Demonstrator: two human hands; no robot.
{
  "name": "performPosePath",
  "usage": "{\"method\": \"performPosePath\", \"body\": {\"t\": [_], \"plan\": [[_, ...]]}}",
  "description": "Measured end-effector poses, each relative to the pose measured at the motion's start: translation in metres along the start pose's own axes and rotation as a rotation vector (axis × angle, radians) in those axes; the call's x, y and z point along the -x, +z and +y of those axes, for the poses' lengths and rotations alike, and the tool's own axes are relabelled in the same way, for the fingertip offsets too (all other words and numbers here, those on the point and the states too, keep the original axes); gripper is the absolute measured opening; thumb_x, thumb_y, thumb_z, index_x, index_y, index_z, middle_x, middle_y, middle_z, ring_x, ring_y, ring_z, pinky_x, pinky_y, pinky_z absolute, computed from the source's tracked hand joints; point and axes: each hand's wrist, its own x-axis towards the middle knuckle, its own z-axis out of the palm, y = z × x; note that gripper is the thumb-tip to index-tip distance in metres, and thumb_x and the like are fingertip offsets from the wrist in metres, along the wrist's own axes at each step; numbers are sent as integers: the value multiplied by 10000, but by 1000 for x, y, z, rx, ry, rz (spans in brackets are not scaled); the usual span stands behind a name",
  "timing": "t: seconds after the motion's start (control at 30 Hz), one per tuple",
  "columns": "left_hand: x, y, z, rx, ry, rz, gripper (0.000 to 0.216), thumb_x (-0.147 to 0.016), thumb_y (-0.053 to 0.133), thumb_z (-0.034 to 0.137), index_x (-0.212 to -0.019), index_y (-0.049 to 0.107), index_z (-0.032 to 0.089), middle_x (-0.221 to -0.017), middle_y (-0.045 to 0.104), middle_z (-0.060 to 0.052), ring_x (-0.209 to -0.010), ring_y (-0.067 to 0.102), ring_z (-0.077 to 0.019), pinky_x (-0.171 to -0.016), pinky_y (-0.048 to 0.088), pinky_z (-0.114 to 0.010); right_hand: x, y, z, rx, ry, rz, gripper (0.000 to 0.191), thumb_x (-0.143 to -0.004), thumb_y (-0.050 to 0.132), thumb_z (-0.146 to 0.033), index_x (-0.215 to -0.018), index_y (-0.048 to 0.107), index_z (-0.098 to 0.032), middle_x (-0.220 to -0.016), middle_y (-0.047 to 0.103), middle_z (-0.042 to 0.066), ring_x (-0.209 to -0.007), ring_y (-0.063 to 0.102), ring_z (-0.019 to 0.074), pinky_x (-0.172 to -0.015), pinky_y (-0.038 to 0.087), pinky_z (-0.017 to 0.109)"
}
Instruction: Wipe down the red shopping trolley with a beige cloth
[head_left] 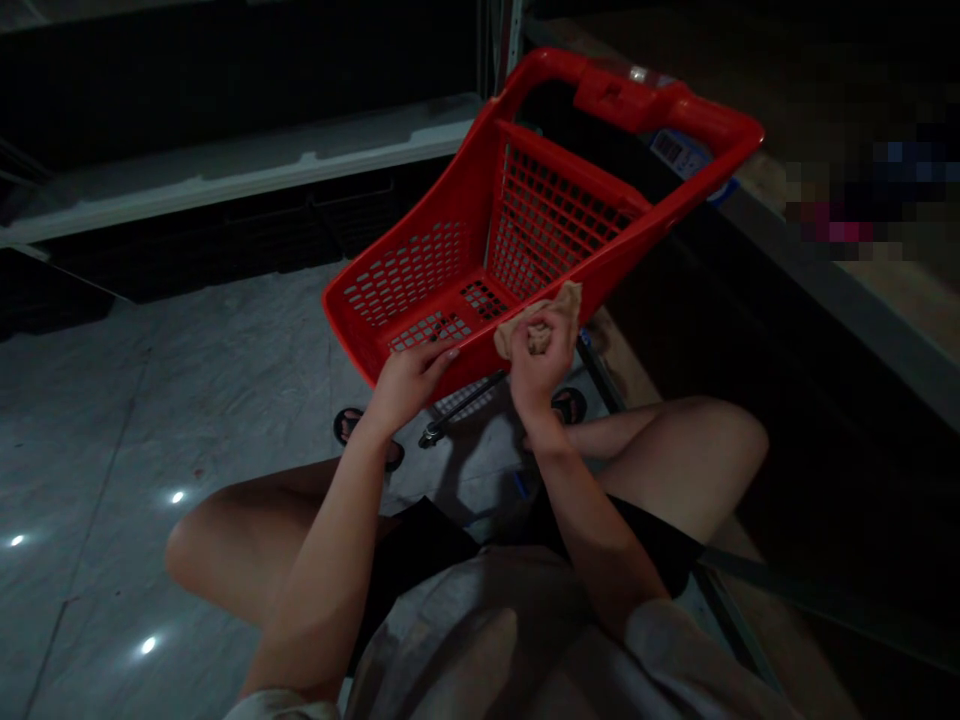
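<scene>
A red plastic shopping cart [420, 225] with perforated walls stands in front of my knees, its handle toward the upper right. My left hand [405, 388] grips the near rim of its basket, with the fingers partly hidden over the edge. To the right, my right hand [541, 372] is closed around a crumpled tan cloth [571, 300]. The cloth lies against the outer side of the basket, just below the rim. Inside the basket I see only its grid floor and walls.
A dark shelf with a pale edge [247, 185] runs behind the cart. Beside the handle, on the right, is a blue-and-white package [682, 150]. A dark ledge [825, 270] borders the right. Grey floor [97, 400] extends at left. My sandalled feet are near the cart's wheel [429, 437].
</scene>
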Motion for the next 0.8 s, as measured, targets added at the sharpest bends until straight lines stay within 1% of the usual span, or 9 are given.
{"method": "performPosePath", "body": {"t": [0.07, 0.13, 0.23, 0.33, 0.43, 0.5, 0.57, 0.7, 0.8], "plan": [[-3, 6, 4, 1, 10, -16, 372, -1011, 524, 437, -1234, 765, 260, -1121, 806, -44, -1003, 754, -246, -924, 563, -351, -15, -3, -11, 0, -70, 48, 43, -942, 580, -268, -975, 573, -242, -1019, 605, 52, -1121, 609, 226, -1092, 477, 500], [-5, 11, 10, 22, 38, -42, 367, -1018, 518, 406, -1259, 751, 257, -1144, 801, -47, -1031, 750, -248, -946, 563, -360, -9, -2, -7, 17, -86, 31, 52, -956, 572, -292, -973, 571, -242, -1044, 618, 68, -1164, 605, 241, -1108, 467, 531], [-10, 19, 17, 69, 83, -58, 360, -1022, 516, 366, -1281, 736, 246, -1174, 794, -36, -1061, 744, -237, -965, 562, -355, 33, 3, 19, 76, 21, -46, 52, -931, 558, -289, -951, 558, -240, -1095, 641, 108, -1197, 597, 268, -1105, 460, 548], [-14, 25, 23, 92, 99, -51, 355, -1018, 530, 343, -1295, 729, 242, -1150, 801, -30, -1017, 754, -232, -940, 577, -353, 87, 3, 50, 115, 221, -220, 179, -843, 593, -252, -1018, 578, -219, -1168, 652, 157, -1201, 604, 301, -1049, 493, 530], [-18, 31, 25, 116, 117, -49, 335, -1015, 541, 321, -1275, 742, 255, -1183, 791, -21, -1034, 754, -235, -964, 576, -364, 111, 1, 62, 69, 345, -289, 227, -761, 606, -226, -987, 592, -220, -1057, 686, 118, -1048, 653, 269, -952, 542, 449], [-20, 33, 26, 126, 119, -49, 327, -1010, 550, 315, -1266, 747, 265, -1195, 787, -14, -1050, 751, -239, -971, 579, -369, 99, -2, 57, 55, 387, -220, 148, -758, 573, -227, -905, 563, -226, -930, 667, 66, -920, 647, 224, -893, 551, 400], [-22, 35, 26, 132, 110, -52, 328, -1004, 560, 313, -1273, 743, 268, -1189, 789, -12, -1049, 751, -241, -959, 586, -371, 68, -6, 45, 50, 378, -116, 89, -797, 524, -230, -885, 529, -230, -888, 631, 34, -883, 629, 190, -889, 543, 370], [-26, 36, 24, 163, 102, -63, 325, -991, 573, 304, -1260, 748, 254, -1188, 789, -21, -1068, 747, -246, -975, 581, -384, -8, -17, 11, -8, 156, 108, 82, -893, 515, -268, -971, 521, -243, -996, 601, 45, -1028, 619, 197, -1009, 500, 400], [-27, 36, 22, 200, 111, -74, 326, -987, 574, 312, -1256, 750, 253, -1202, 783, -27, -1090, 742, -248, -992, 574, -391, -24, -15, -3, 20, 124, 90, 96, -939, 486, -279, -1022, 521, -247, -1078, 591, 82, -1125, 588, 228, -1080, 448, 454]]}}
